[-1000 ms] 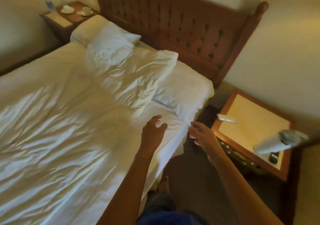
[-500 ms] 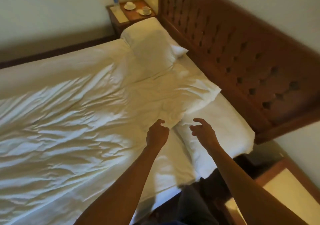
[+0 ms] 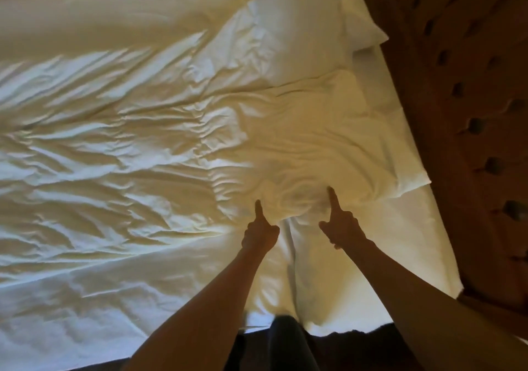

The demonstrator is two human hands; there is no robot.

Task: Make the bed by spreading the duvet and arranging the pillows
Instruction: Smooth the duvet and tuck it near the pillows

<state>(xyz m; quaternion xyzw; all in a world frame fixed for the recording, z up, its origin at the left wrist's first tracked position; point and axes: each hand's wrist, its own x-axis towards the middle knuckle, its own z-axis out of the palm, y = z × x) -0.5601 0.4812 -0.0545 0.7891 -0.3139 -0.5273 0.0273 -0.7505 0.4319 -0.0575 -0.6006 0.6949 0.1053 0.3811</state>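
A wrinkled white duvet (image 3: 114, 147) covers the bed on the left. A crumpled white pillow (image 3: 328, 142) lies slanted near the headboard, partly on a flat pillow (image 3: 360, 270) at the near edge. At the far end sits another pillow (image 3: 303, 19). My left hand (image 3: 260, 234) and my right hand (image 3: 343, 227) both grip the crumpled pillow's near edge. Each thumb lies on top of the fabric and the fingers are curled under it.
The dark tufted wooden headboard (image 3: 463, 113) runs along the right side. A strip of dark floor (image 3: 343, 350) and part of my leg (image 3: 288, 342) show below the mattress edge at the bottom.
I have leaned over the bed and the view now looks straight down. Both hands went from hovering open above the bedding to closing on the crumpled pillow's near edge.
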